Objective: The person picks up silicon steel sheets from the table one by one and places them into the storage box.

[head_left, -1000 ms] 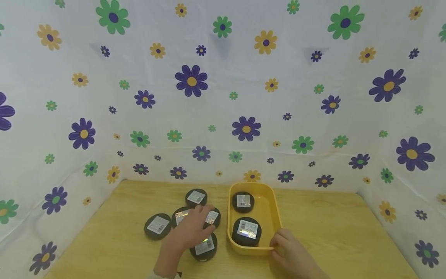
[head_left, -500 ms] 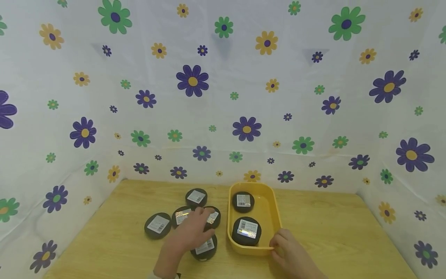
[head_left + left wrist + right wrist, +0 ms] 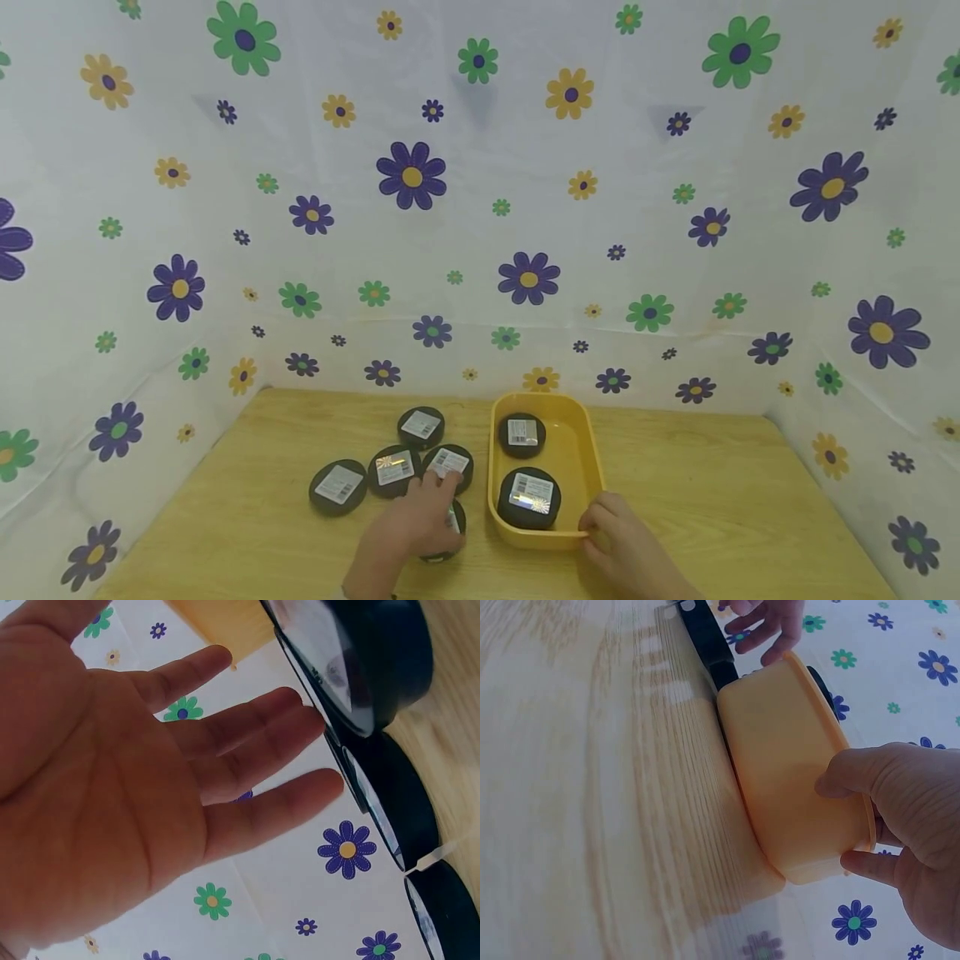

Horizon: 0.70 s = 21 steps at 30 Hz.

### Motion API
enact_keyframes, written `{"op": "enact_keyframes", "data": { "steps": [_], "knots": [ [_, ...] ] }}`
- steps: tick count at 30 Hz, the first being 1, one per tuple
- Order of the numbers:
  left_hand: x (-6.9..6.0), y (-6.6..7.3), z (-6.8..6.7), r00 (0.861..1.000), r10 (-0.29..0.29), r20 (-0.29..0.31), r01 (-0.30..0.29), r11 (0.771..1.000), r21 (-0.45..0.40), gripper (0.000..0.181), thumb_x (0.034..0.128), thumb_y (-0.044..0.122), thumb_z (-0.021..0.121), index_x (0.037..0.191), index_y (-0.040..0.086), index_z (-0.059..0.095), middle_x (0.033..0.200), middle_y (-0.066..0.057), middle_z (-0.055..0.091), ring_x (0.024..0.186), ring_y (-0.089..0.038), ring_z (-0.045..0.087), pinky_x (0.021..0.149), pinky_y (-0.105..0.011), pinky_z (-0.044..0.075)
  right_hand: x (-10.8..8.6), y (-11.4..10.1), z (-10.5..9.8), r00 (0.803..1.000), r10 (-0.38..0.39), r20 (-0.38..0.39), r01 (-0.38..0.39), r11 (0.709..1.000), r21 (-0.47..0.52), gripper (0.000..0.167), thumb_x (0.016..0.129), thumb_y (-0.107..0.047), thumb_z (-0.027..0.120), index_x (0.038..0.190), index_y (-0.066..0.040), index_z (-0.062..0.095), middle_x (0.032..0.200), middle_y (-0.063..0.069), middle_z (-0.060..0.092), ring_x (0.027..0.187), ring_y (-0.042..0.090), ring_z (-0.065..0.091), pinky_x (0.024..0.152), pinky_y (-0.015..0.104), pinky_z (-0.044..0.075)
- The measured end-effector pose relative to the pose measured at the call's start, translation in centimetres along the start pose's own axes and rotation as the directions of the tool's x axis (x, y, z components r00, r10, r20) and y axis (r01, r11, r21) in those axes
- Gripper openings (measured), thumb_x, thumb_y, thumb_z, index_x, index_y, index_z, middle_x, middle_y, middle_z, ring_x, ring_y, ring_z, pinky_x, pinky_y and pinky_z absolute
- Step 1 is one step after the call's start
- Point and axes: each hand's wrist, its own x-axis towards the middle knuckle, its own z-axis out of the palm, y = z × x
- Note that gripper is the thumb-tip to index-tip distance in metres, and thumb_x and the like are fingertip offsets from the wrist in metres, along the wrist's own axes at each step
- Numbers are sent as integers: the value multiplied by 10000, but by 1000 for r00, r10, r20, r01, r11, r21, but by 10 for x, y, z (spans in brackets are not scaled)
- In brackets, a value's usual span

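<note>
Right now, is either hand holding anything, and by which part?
The right hand holds the tray by the rim at its near right corner. The left hand holds nothing; it is open over the black discs.

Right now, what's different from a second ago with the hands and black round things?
The left hand moved nearer the person, covering more of the nearest disc and less of the disc beside the yellow tray. Nothing was visibly grabbed or let go. The right hand still holds the tray, and the discs stayed put.

Muted light; perhaps slight blur
</note>
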Motion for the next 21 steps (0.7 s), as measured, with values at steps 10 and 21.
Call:
{"op": "enact_keyframes", "data": {
  "steps": [10, 21],
  "knots": [
    [1, 4, 7, 1000, 5, -11, -4, 996, 90, 746, 676, 296, 866, 1293, 84, 503, 1178, -210, 495, 1063, -380, 479, 797, -544, 514, -1, 2, 1, 998, -43, -39, 43, 999, -5, 285, 714, -22, 797, 815, -202, 601, 889, -158, 456, 842, 24, 462, 743, 256, 506],
    [5, 3, 15, 998, -44, -35, 48, 993, 107, 780, 616, 270, 888, 1274, 101, 504, 1153, -202, 467, 1060, -387, 476, 705, -598, 512, 0, -1, 0, 1000, 0, 3, 0, 1000, -3, 265, 746, -34, 792, 830, -201, 605, 896, -154, 457, 857, 37, 469, 770, 269, 516]
  ]
}}
